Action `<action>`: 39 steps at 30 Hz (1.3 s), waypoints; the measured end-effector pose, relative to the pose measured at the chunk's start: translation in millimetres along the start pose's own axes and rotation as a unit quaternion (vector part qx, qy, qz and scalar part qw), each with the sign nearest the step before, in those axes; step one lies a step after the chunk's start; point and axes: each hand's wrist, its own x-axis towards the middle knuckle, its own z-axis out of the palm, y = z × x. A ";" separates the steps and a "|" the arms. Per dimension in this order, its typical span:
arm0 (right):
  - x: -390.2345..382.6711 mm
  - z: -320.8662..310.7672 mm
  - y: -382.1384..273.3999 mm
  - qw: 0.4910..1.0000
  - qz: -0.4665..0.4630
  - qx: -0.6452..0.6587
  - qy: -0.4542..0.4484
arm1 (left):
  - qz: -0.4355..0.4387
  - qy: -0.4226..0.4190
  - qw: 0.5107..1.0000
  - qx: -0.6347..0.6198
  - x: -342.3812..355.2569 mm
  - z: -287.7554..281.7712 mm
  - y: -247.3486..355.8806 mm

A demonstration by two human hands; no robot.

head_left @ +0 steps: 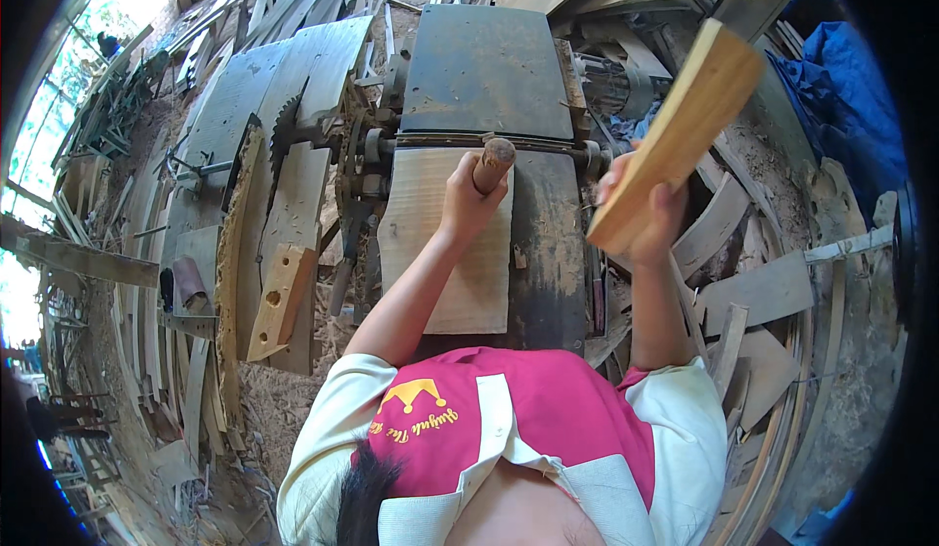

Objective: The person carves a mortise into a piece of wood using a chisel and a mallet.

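Observation:
My left hand [464, 204] is wrapped round a short, round wooden stick [496, 158], whose blunt end points up. Its lower part is hidden by my fist. Under that hand a pale wooden board [445, 262] lies flat on the near table of a planing machine [548, 272], close to the slot between the two tables. Raised off to the right, my right hand [653, 223] grips a thick, yellowish wooden block [685, 131]. The block is tilted, its far end up and to the right, and it hides part of my fingers.
A toothed circular saw blade [284, 131] stands upright left of the machine. Near it lies a wood piece with holes [284, 297]. A motor [611, 82] sits at the right, with a blue tarp [841, 96] beyond. Scrap boards [758, 297] and sawdust surround the machine.

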 end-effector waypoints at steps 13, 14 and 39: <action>7.7 8.4 -13.1 0.935 0.126 -0.320 -0.084 | 0.034 0.012 0.999 0.021 -2.6 5.2 -6.0; 9.0 9.3 -15.3 0.784 0.208 -0.536 -0.235 | 0.075 0.019 0.997 0.020 -3.4 7.1 -7.5; -7.0 4.2 175.1 0.716 0.375 -0.549 -0.211 | -0.014 0.079 0.996 -0.047 -2.2 -33.9 -32.9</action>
